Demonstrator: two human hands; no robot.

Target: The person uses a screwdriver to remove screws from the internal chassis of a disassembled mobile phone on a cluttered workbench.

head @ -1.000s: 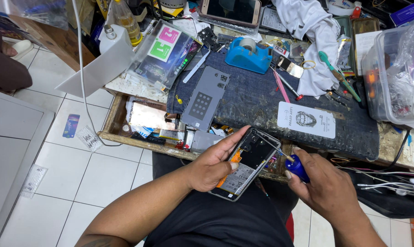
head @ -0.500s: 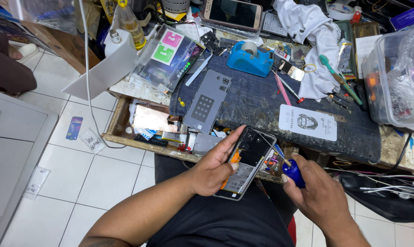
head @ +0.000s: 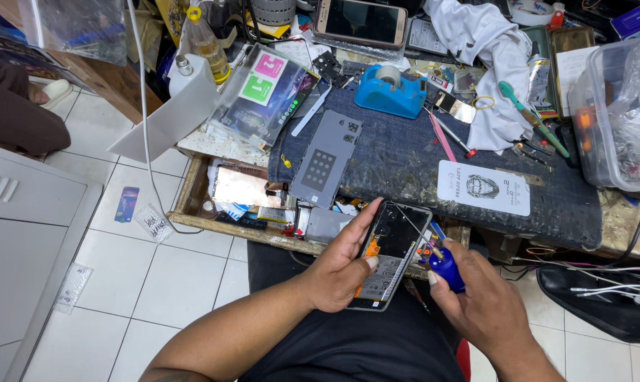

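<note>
The left hand (head: 337, 272) grips an opened phone (head: 390, 253), back cover off, over the lap; the right hand (head: 479, 301) is closed on a blue-handled screwdriver (head: 444, 265) whose thin shaft slants onto the phone's upper part. Judged good practice: keep the tip seated squarely and the phone steady. Just beyond the hands, a grey back panel (head: 327, 159), blue tape dispenser (head: 390, 92) and white cloth (head: 489, 64) crowd the dark mat (head: 419, 166).

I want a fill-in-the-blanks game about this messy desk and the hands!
1. The left hand holds an opened ____.
2. The right hand holds a screwdriver with a ____ handle.
3. The tape dispenser on the mat is ____.
4. The cloth near it is ____.

Missing words: phone; blue; blue; white
</note>
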